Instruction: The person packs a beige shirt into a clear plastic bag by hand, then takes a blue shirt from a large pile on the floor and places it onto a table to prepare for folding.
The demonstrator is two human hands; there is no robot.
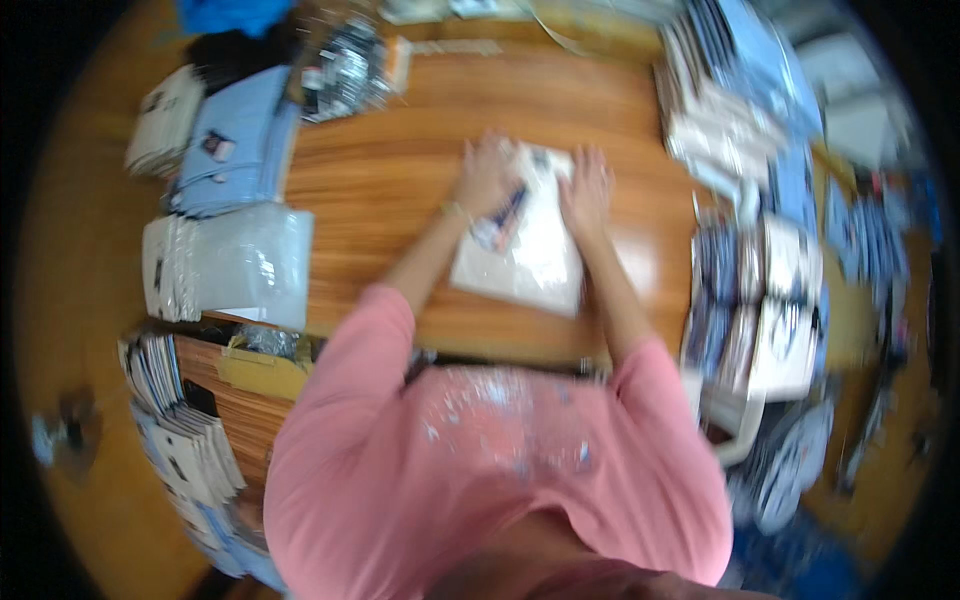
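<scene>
Head view: both hands, left hand (pixel 487 175) and right hand (pixel 588 190), press a clear bag (pixel 525 250) holding a folded garment.

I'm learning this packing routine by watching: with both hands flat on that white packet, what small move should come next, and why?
Probably press and smooth outward along the white packet. The left hand and right hand both lie flat on its far end, it rests flat on the wooden table, and a dark item shows through it near the left hand. The picture is blurred, so this is tentative.
</scene>
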